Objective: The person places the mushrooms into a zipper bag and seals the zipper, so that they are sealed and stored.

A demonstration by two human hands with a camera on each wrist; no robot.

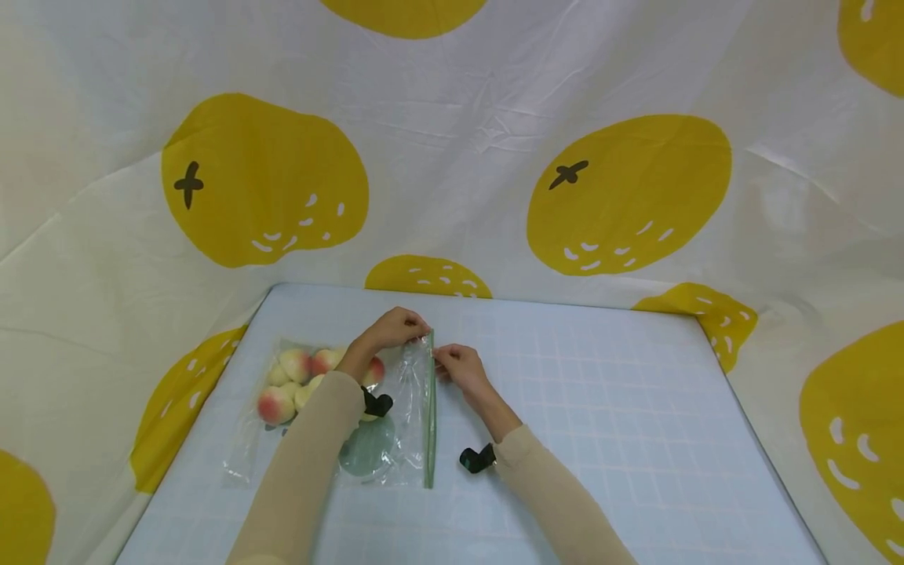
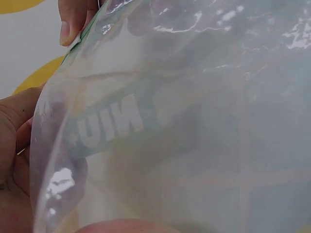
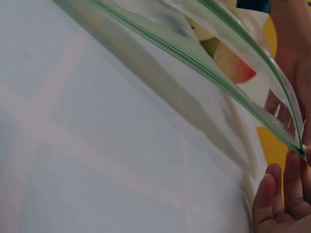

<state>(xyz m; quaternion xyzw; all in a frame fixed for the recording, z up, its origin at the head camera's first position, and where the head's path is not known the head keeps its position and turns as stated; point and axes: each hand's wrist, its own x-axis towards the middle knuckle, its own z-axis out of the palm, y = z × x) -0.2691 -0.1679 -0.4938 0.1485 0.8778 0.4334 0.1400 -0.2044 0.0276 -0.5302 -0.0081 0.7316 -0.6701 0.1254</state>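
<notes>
A clear zip bag (image 1: 408,384) lies on the table with several peaches (image 1: 275,406) inside, pale yellow with red blushes. Its green zip strip (image 1: 430,428) runs along the right side. At the far end of the strip, my left hand (image 1: 392,329) pinches the bag's corner, its forearm crossing over the peaches and hiding some. My right hand (image 1: 462,367) pinches the strip just nearer, from the right. In the right wrist view the two green zip edges (image 3: 194,65) stand apart and meet at the fingertips. Clear plastic (image 2: 204,121) fills most of the left wrist view.
The pale blue table (image 1: 600,424) has a faint checked pattern and extends to the right of the bag. White cloth (image 1: 452,157) with large yellow fruit prints hangs behind and at both sides. A black wrist camera (image 1: 477,458) sits by the right sleeve.
</notes>
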